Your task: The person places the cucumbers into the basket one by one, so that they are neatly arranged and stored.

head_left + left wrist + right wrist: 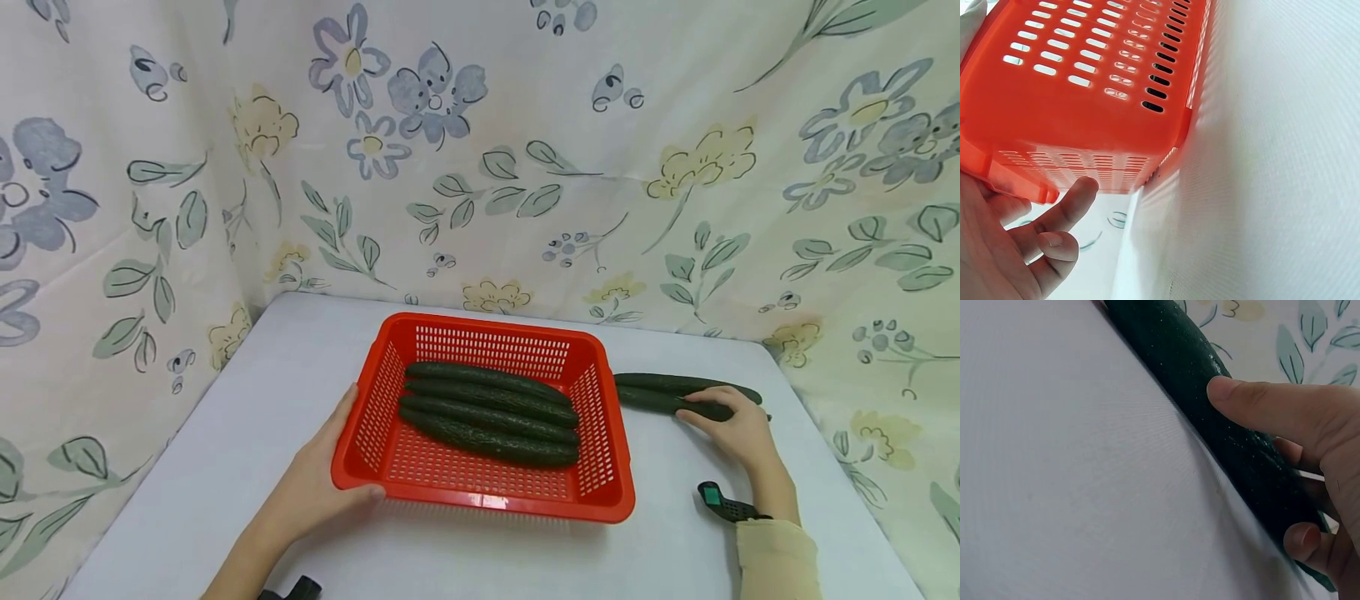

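Observation:
A red plastic basket [495, 502] stands on the table with several dark green cucumbers [487, 412] lying side by side in it. My left hand [311, 492] grips its near left corner, thumb along the front and fingers at the left side. In the left wrist view, bent fingers [1063, 215] show beside the basket wall [1072, 112]. Right of the basket, two more cucumbers lie together on the table. My right hand [738, 425] holds the nearer cucumber [648, 400], thumb on the near side; the farther cucumber [667, 382] lies just behind it.
The white table [225, 442] carries the basket and the loose cucumbers. A flower-printed curtain [510, 242] hangs behind the table and at its sides. The basket's right wall [611, 433] stands close to the left ends of the two loose cucumbers.

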`<state>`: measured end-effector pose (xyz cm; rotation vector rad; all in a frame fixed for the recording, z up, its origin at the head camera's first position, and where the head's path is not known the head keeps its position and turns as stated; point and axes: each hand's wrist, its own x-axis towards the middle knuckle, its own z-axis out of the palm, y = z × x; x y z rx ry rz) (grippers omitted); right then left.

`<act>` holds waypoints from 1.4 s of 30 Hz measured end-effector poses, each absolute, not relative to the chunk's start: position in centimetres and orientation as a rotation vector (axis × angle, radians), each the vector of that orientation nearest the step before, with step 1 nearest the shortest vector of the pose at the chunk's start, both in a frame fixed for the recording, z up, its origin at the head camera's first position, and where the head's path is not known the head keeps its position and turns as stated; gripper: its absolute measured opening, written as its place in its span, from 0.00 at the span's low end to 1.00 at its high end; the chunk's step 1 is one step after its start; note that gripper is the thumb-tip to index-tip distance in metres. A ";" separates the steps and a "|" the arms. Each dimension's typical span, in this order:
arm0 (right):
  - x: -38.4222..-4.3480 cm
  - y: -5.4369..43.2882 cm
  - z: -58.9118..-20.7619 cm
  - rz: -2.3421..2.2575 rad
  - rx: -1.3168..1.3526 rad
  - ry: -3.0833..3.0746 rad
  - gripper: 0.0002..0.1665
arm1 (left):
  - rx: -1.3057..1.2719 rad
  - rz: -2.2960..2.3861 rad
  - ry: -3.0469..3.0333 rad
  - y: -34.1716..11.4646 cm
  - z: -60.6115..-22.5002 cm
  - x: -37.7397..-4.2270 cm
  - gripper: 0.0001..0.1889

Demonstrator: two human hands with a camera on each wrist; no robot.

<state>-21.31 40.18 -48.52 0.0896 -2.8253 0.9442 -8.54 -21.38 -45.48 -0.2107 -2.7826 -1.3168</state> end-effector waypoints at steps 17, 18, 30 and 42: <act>-21.5 40.2 -49.5 0.969 0.043 -2.766 0.29 | -0.206 -1.329 -2.774 -21.4 -45.1 -8.7 0.69; -21.5 40.2 -49.6 0.974 0.041 -2.763 0.29 | -0.204 -1.329 -2.775 -21.4 -45.1 -8.7 0.69; -21.3 40.6 -50.3 0.967 0.052 -2.735 0.27 | -0.214 -1.293 -2.786 -21.3 -45.3 -8.5 0.70; -21.2 40.4 -50.4 0.950 0.085 -2.713 0.25 | -0.190 -1.326 -2.791 -21.2 -45.3 -8.5 0.69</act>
